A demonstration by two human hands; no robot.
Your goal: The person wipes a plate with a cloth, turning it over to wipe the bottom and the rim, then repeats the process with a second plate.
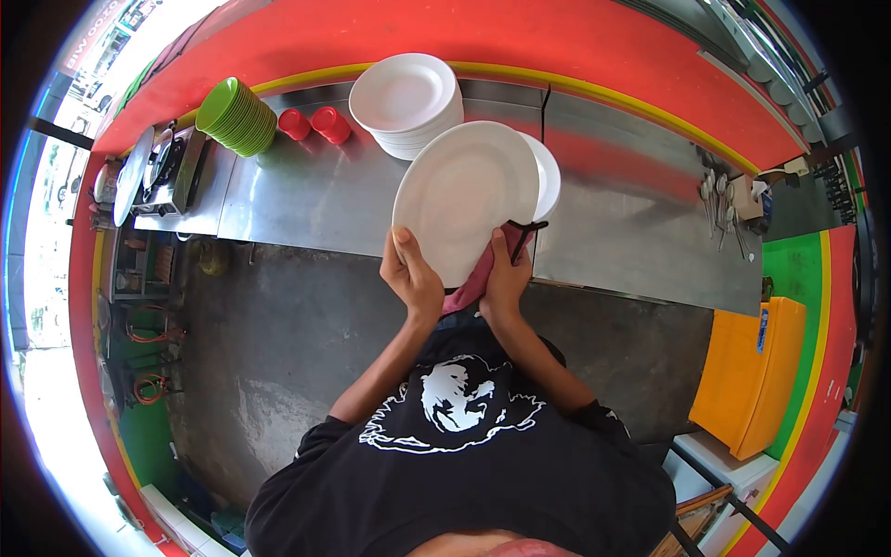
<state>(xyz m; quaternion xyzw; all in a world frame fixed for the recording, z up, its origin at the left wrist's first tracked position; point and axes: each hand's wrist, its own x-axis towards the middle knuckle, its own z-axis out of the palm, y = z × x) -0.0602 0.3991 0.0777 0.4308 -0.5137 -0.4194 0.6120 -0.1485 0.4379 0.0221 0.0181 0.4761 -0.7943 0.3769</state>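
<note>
A white oval plate (464, 190) is held up in front of me, tilted, over the near edge of the steel counter. My left hand (411, 278) is closed on its lower left rim, thumb on the face. My right hand (506, 277) grips a maroon cloth (475, 283) with black edging against the plate's lower right rim. Both hands' fingers behind the plate are hidden. Just beyond it stands a tall stack of white plates (406, 97). Another white plate (548, 176) shows partly behind the held one.
On the steel counter (306, 200) are a stack of green bowls (236, 117), red cups (329, 125), a stove (172, 176) at the left, and several spoons and forks (721, 200) near a tissue box (745, 200) at the right. An orange cabinet (747, 376) stands lower right.
</note>
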